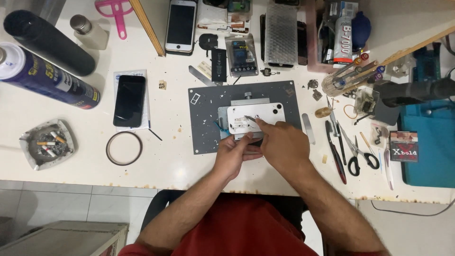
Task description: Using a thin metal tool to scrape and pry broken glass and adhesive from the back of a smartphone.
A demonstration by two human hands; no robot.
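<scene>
A white phone back cover (256,117) lies clamped in a metal holder on a grey work mat (208,102). My left hand (233,154) grips the near edge of the holder and cover. My right hand (283,144) holds a thin metal tool (251,118) whose tip rests on the white cover near its middle. Small chips are scattered over the mat.
A black phone (129,100), tape ring (124,148), ashtray (47,143) and spray can (47,78) sit left. Scissors (359,154), pliers, tweezers, a glue tube (342,33) and a teal box (429,142) crowd the right. Another phone (180,26) lies at the back.
</scene>
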